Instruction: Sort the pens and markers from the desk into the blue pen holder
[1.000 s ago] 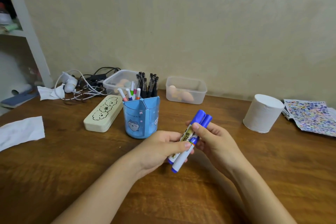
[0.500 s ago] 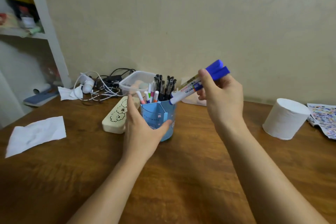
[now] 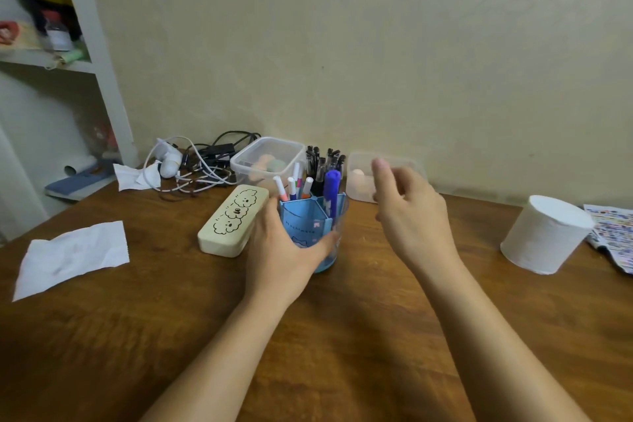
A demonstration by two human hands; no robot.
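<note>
A brown wooden counter [image 3: 359, 336] runs up to a plain beige wall. From my remote seat, I look down at the blue pen holder [image 3: 310, 228], which stands upright near the middle of the counter. My left hand [image 3: 279, 250] wraps around its near side, fingers curved against the wall of it, steadying it. Half a second ago my right hand carried two blue markers above the holder; now the blue markers [image 3: 331, 190] stand in its right compartment, caps up. My right hand [image 3: 409, 212] hovers just right of the holder, empty, fingers loosely spread and blurred with motion. Small coloured pens [image 3: 294, 186] fill the left compartment and black pens [image 3: 322, 163] the back one. I judge this batch delivered, and I see no loose pens left on the counter.

Just left of the holder lies a cream pencil case [image 3: 233, 220]. Behind are two clear plastic boxes [image 3: 267, 158] and tangled cables [image 3: 198, 168]. Well off to the right stands a white paper roll [image 3: 544, 235], and to the left a sheet of white paper [image 3: 72, 255].
</note>
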